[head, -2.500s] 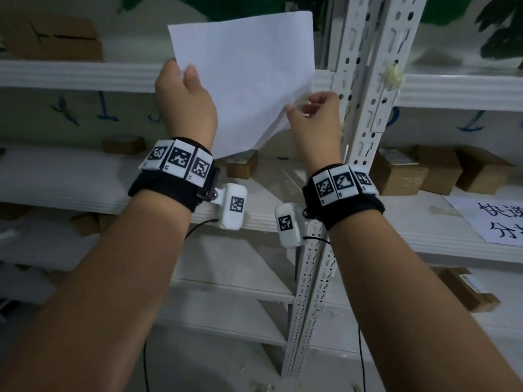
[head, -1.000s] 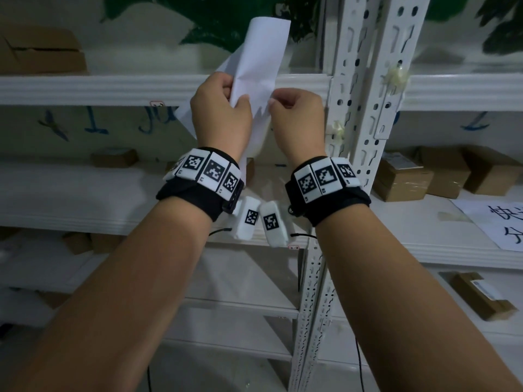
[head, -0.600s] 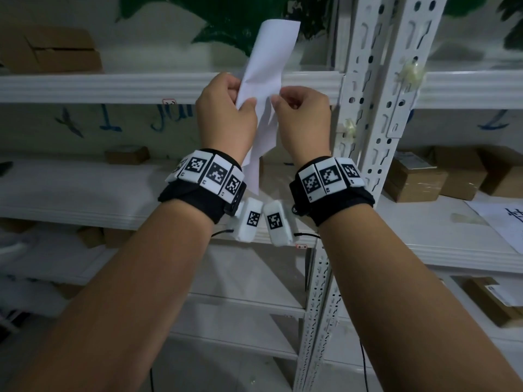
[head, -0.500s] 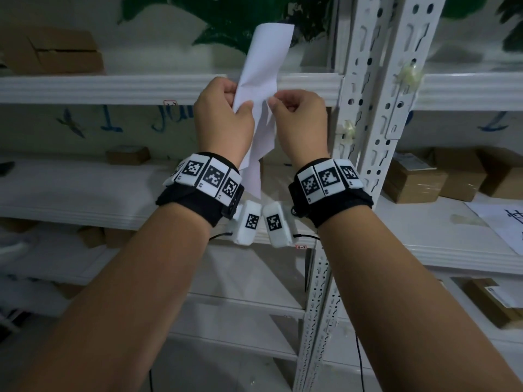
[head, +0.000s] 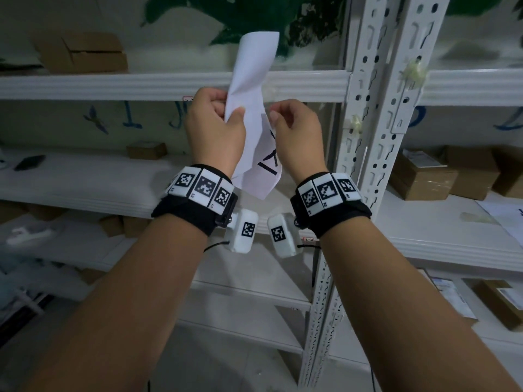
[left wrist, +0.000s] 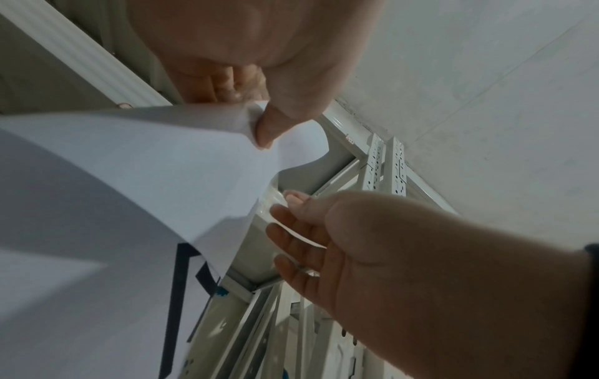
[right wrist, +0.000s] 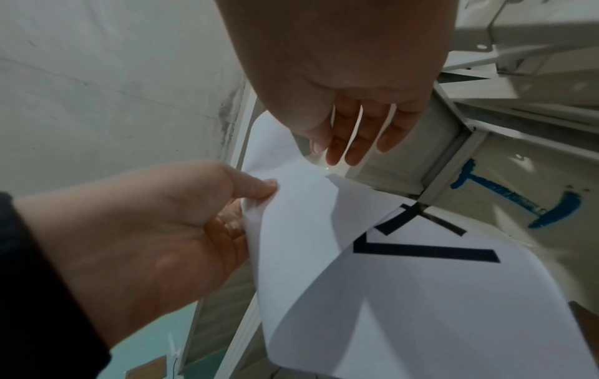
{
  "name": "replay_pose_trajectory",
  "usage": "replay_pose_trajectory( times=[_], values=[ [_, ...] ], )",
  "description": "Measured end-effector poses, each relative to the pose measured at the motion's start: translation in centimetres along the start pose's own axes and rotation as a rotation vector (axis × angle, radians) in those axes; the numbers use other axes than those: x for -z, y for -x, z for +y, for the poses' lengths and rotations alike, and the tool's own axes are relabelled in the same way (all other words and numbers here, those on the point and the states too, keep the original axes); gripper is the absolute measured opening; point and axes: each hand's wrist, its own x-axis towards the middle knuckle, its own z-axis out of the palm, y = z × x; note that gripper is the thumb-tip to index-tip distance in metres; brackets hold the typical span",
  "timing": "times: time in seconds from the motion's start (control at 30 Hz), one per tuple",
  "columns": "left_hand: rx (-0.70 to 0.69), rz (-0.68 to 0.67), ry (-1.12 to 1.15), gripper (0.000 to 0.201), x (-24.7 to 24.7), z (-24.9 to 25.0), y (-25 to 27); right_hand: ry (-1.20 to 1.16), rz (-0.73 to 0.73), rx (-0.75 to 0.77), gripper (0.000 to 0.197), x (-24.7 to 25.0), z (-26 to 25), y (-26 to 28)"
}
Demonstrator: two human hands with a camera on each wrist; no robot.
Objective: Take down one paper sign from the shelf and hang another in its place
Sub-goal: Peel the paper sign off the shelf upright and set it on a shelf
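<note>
A white paper sign (head: pixel 253 80) with black characters hangs curled in front of the upper shelf beam (head: pixel 141 86). My left hand (head: pixel 230 108) pinches its edge between thumb and fingers, which the left wrist view shows on the sign (left wrist: pixel 145 166) at that hand (left wrist: pixel 256 123). My right hand (head: pixel 273 114) is just right of the sheet, and its thumb and fingertips (left wrist: pixel 282 205) pinch a strip of clear tape (left wrist: pixel 275 202) at the paper's edge. In the right wrist view the sign (right wrist: pixel 324 230) shows its printed face below my right hand (right wrist: pixel 327 151) and left hand (right wrist: pixel 259 197).
A white perforated upright (head: pixel 376 137) stands right of my hands, with bits of old tape (head: pixel 413 70) stuck to it. Cardboard boxes (head: pixel 424 179) sit on the right shelf, next to another paper sheet (head: pixel 509 219). More boxes (head: pixel 85 52) and a dark flat object (head: pixel 29 162) lie on the left shelves.
The sheet was spread flat between my hands and is now curled into a narrow strip. My hands came close together, and the printed face now shows at the bottom.
</note>
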Motion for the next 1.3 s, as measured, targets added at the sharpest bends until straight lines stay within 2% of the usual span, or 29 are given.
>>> replay_pose_trajectory(
  times=[0.13, 0.23, 0.3, 0.4, 0.43, 0.53, 0.6, 0.7, 0.77, 0.83, 0.9, 0.97, 1.03, 1.07, 1.17, 1.2, 1.3],
  values=[
    [0.057, 0.039, 0.024, 0.022, 1.5, -0.4, 0.6, 0.04, -0.03, -0.067, 0.017, 0.8, 0.4, 1.1],
    [0.11, 0.077, 0.136, 0.023, 3.0, -1.1, 0.9, 0.067, -0.112, -0.177, 0.024, 0.6, 0.6, 2.4],
    [0.162, 0.117, 0.304, 0.026, 4.0, -1.5, 1.1, 0.047, -0.179, -0.322, 0.042, 0.0, 0.8, 3.4],
    [0.266, 0.18, 0.579, 0.031, 5.6, -2.4, 1.5, -0.06, -0.267, -0.536, 0.083, -0.9, 1.5, 5.0],
    [0.306, 0.174, 0.644, 0.035, 6.0, -2.6, 1.6, -0.128, -0.26, -0.577, 0.084, -1.0, 1.6, 5.6],
    [0.414, 0.133, 0.767, 0.035, 7.1, -2.9, 2.1, -0.369, -0.133, -0.533, 0.046, -1.1, 1.4, 7.0],
    [0.478, 0.123, 0.841, 0.026, 7.9, -3.0, 2.6, -0.477, -0.053, -0.443, 0.034, -1.1, 1.2, 7.6],
    [0.615, 0.072, 0.964, 0.027, 8.9, -3.1, 3.6, -0.455, 0.022, -0.361, 0.014, -1.0, 0.5, 8.4],
    [0.659, -0.027, 1.11, 0.039, 9.3, -3.1, 4.5, -0.434, 0.051, -0.342, 0.006, -1.1, 0.2, 8.7],
    [0.627, -0.112, 1.221, 0.052, 9.7, -2.7, 5.7, -0.433, 0.083, -0.347, 0.005, -1.2, 0.1, 9.3],
    [0.61, -0.143, 1.333, 0.067, 10.2, -2.6, 6.9, -0.41, 0.126, -0.351, 0.006, -1.6, 0.1, 10.0],
    [0.61, -0.124, 1.417, 0.092, 10.9, -3.2, 7.8, -0.4, 0.17, -0.38, 0.009, -2.0, 0.3, 10.8],
    [0.636, -0.073, 1.374, 0.1, 11.5, -3.6, 8.8, -0.426, 0.203, -0.43, 0.011, -2.4, 0.7, 11.5],
    [0.656, -0.056, 1.291, 0.093, 11.7, -4.0, 9.2, -0.443, 0.213, -0.456, 0.013, -2.7, 0.9, 11.8],
    [0.725, 0.052, 0.999, 0.043, 11.5, -5.2, 9.9, -0.458, 0.23, -0.517, 0.018, -3.8, 1.5, 12.6],
    [0.748, 0.097, 0.939, 0.04, 11.5, -5.9, 10.0, -0.453, 0.228, -0.526, 0.019, -4.3, 1.7, 12.9],
    [0.791, 0.16, 0.828, 0.046, 11.7, -8.0, 9.6, -0.465, 0.182, -0.538, 0.022, -5.7, 2.8, 13.7]
  ],
)
